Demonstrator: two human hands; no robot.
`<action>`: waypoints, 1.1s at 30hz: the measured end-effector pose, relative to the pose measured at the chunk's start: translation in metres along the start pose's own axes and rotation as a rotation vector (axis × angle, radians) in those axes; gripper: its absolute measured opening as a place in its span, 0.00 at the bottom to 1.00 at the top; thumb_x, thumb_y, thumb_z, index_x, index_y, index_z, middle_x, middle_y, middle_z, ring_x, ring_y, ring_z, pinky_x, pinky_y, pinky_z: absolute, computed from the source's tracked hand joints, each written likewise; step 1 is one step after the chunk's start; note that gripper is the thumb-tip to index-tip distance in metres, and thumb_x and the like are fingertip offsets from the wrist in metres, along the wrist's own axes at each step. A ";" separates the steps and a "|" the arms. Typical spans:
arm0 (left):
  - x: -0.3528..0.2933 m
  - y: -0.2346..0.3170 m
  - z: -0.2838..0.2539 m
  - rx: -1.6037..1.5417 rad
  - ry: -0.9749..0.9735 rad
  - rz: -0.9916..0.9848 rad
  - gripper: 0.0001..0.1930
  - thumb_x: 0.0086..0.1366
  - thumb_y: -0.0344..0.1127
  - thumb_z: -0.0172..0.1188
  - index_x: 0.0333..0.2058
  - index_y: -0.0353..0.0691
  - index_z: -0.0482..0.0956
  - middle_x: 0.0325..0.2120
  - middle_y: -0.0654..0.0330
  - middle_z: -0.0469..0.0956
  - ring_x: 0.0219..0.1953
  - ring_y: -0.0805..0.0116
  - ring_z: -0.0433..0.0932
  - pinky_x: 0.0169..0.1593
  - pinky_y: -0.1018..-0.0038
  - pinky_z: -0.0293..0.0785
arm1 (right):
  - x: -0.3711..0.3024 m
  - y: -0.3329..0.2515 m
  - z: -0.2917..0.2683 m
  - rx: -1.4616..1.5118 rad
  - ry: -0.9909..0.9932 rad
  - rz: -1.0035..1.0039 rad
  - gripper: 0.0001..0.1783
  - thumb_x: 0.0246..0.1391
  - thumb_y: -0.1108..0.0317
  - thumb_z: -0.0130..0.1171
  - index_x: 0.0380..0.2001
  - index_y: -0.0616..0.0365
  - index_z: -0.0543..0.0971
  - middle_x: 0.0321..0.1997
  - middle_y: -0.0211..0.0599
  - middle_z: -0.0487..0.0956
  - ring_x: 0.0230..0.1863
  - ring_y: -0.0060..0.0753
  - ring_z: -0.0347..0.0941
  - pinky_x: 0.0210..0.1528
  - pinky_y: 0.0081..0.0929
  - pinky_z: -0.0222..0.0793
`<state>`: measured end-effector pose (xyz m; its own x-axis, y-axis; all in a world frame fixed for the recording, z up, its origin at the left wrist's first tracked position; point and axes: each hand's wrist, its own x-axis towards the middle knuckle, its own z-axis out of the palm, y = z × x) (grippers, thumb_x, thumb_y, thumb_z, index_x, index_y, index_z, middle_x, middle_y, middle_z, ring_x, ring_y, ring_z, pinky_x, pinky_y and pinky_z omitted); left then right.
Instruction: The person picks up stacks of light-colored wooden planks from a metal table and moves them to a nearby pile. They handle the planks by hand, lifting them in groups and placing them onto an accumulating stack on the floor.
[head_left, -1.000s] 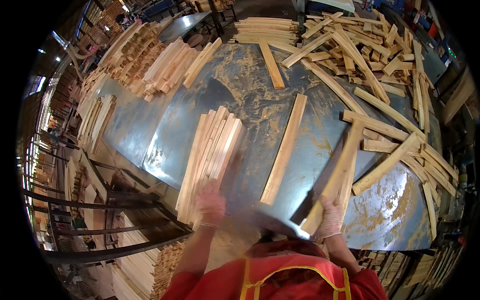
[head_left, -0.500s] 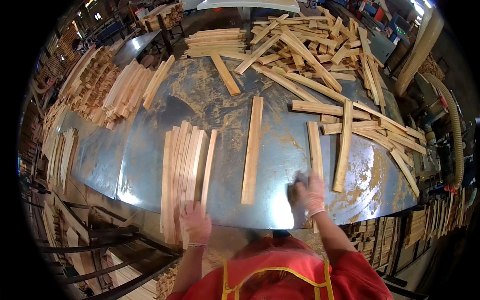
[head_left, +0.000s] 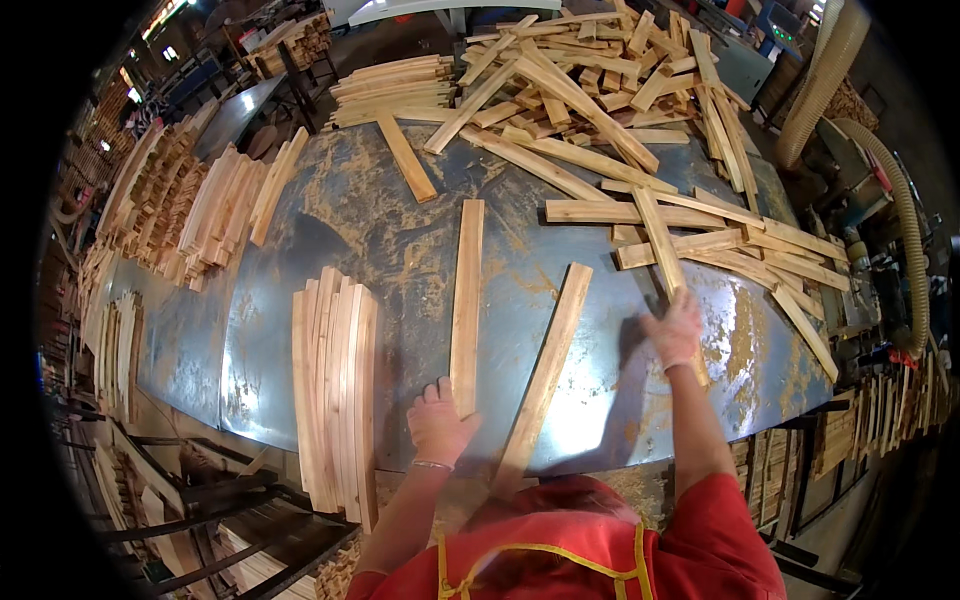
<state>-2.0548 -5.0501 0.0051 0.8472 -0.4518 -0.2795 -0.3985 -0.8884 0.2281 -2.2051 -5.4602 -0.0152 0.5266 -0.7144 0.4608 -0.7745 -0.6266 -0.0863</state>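
Plank (head_left: pixel 466 300) — runs fwd from L hand (head_left: pixel 442 425), nr end by thumb.

The left hand (head_left: pixel 443 430) has left the bundle (head_left: pixel 330 390), and its fingers (head_left: pixel 432 392) now touch the near end of the middle strip (head_left: pixel 467 290). The outer strip (head_left: pixel 366 400), previously apart, now sits against the bundle. The right hand (head_left: pixel 674 332) has moved from the now-slanting strip (head_left: pixel 547 360) to the right-hand strip (head_left: pixel 655 235).

Right hand (head_left: pixel 676 332) farther forward than left hand (head_left: pixel 441 424)
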 end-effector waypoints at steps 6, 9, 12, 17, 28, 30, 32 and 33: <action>0.001 -0.009 0.013 -0.779 -0.161 -0.019 0.39 0.60 0.39 0.65 0.71 0.40 0.66 0.54 0.53 0.80 0.53 0.57 0.80 0.58 0.63 0.76 | 0.014 0.025 0.014 0.613 -0.662 0.328 0.43 0.56 0.62 0.69 0.71 0.61 0.64 0.49 0.46 0.83 0.47 0.44 0.82 0.48 0.41 0.78; -0.038 -0.009 -0.018 -1.562 -0.501 0.000 0.39 0.63 0.27 0.59 0.75 0.42 0.61 0.57 0.63 0.76 0.53 0.72 0.76 0.56 0.73 0.75 | -0.047 -0.056 -0.033 1.345 -0.927 0.605 0.44 0.61 0.66 0.66 0.76 0.61 0.59 0.48 0.41 0.81 0.43 0.31 0.78 0.42 0.28 0.77; -0.063 0.006 -0.028 -1.584 -0.645 -0.034 0.43 0.63 0.28 0.60 0.77 0.43 0.57 0.59 0.61 0.75 0.53 0.72 0.76 0.55 0.74 0.75 | -0.132 -0.145 -0.071 1.283 -1.119 0.571 0.45 0.64 0.64 0.66 0.78 0.60 0.56 0.50 0.40 0.79 0.42 0.28 0.75 0.43 0.25 0.75; -0.092 -0.030 0.029 -1.490 -0.467 -0.084 0.36 0.62 0.32 0.61 0.70 0.35 0.65 0.50 0.57 0.79 0.51 0.67 0.79 0.58 0.69 0.75 | -0.192 -0.218 -0.051 1.656 -1.281 0.697 0.47 0.64 0.62 0.67 0.78 0.62 0.54 0.54 0.43 0.79 0.51 0.31 0.75 0.55 0.28 0.74; -0.153 -0.156 0.005 -1.127 -0.207 -0.326 0.14 0.66 0.35 0.63 0.49 0.38 0.81 0.27 0.67 0.78 0.28 0.76 0.75 0.31 0.74 0.73 | -0.211 -0.332 -0.034 1.578 -1.276 0.816 0.26 0.63 0.73 0.63 0.63 0.58 0.73 0.48 0.39 0.81 0.45 0.38 0.79 0.47 0.40 0.78; -0.163 -0.179 -0.011 -1.254 -0.210 -0.338 0.15 0.66 0.34 0.64 0.50 0.38 0.80 0.29 0.66 0.79 0.29 0.76 0.76 0.32 0.75 0.74 | -0.223 -0.348 -0.030 1.426 -1.254 0.676 0.26 0.62 0.73 0.63 0.63 0.58 0.72 0.45 0.39 0.81 0.43 0.38 0.78 0.44 0.39 0.77; -0.172 -0.181 -0.033 -1.429 -0.170 -0.377 0.15 0.65 0.34 0.64 0.50 0.38 0.80 0.31 0.65 0.79 0.31 0.75 0.77 0.32 0.75 0.74 | -0.241 -0.377 -0.032 1.348 -1.231 0.466 0.26 0.62 0.72 0.63 0.62 0.59 0.72 0.43 0.39 0.80 0.41 0.37 0.77 0.42 0.38 0.75; -0.172 -0.181 -0.042 -1.514 -0.155 -0.393 0.16 0.65 0.34 0.64 0.50 0.37 0.80 0.32 0.65 0.80 0.31 0.75 0.77 0.33 0.75 0.75 | -0.250 -0.395 -0.040 1.315 -1.184 0.268 0.24 0.62 0.71 0.62 0.61 0.59 0.72 0.41 0.40 0.80 0.39 0.37 0.77 0.46 0.35 0.76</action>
<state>-2.1138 -4.8078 0.0509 0.7283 -0.3098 -0.6113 0.6186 -0.0867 0.7809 -2.0450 -5.0217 -0.0612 0.8498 -0.2781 -0.4479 -0.4243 0.1435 -0.8941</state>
